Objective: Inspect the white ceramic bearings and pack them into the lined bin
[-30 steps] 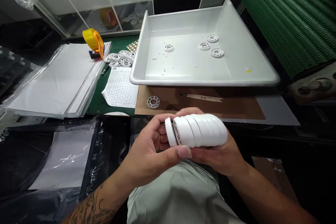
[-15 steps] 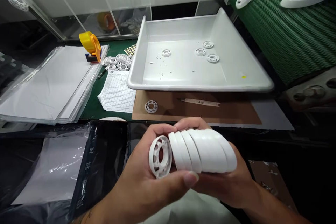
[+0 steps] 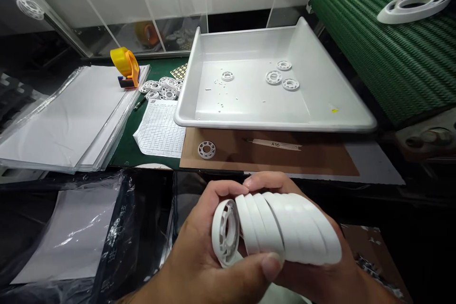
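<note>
A row of white plastic rings (image 3: 299,228), standing on edge face to face, lies across both hands. My left hand (image 3: 210,256) is closed, its thumb over the lower side of the row and its fingers curled behind. At the row's left end, one spoked ring (image 3: 226,232) is tilted away from the others, with a gap between. My right hand (image 3: 320,275) wraps the row from behind and below; its fingertips touch the top near the left fingers. Part of the right hand is hidden behind the rings.
A grey-white tray (image 3: 242,124) ahead holds several rings and small scraps. One ring (image 3: 206,149) lies on brown cardboard (image 3: 235,152) beside a strip marked A16 (image 3: 276,144). A green conveyor belt (image 3: 374,47) is at right. Left are a tape dispenser (image 3: 130,71), bagged sheets (image 3: 64,114) and piled rings (image 3: 167,89).
Both hands and the row of rings sit lower and farther right in view. The left-end ring is turned more edge-on. One of two rings on the conveyor belt is gone from it.
</note>
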Action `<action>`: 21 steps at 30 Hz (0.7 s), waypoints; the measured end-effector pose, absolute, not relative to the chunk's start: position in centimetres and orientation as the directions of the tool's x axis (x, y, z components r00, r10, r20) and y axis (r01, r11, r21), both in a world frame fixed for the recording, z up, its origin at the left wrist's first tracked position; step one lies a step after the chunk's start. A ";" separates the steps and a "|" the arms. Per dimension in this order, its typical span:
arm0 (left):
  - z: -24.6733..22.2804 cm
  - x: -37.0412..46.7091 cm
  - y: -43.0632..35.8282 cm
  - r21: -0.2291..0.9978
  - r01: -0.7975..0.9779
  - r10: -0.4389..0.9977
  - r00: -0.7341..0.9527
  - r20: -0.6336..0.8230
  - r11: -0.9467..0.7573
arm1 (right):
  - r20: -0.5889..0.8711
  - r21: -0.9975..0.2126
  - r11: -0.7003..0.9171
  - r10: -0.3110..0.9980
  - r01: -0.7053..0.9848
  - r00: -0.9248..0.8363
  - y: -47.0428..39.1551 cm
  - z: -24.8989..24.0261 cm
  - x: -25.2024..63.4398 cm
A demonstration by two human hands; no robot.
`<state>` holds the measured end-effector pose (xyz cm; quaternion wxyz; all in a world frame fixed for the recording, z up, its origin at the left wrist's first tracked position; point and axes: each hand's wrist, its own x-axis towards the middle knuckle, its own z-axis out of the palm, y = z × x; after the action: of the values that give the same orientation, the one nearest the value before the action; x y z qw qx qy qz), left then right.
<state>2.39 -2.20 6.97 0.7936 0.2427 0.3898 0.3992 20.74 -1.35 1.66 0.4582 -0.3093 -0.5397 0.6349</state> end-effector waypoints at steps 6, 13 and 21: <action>5.7 2.5 -1.9 0.750 -0.439 0.859 0.377 -0.347 0.495 | 0.247 -0.966 0.194 0.889 -0.172 -0.385 -0.5 1.4 20.6; 3.2 2.3 -1.1 0.791 -0.428 0.880 0.384 -0.279 0.437 | 0.482 -0.833 0.542 0.810 0.111 -0.334 0.7 0.0 21.1; 3.9 2.9 -0.1 0.804 -0.354 0.869 0.324 -0.375 0.478 | 0.328 -0.932 0.362 0.836 -0.007 -0.440 1.6 -1.2 22.4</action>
<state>2.89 -0.08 3.95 0.7524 0.3095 0.4161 0.4062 22.38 1.56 -1.19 0.4384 -0.2967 -0.6991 0.4807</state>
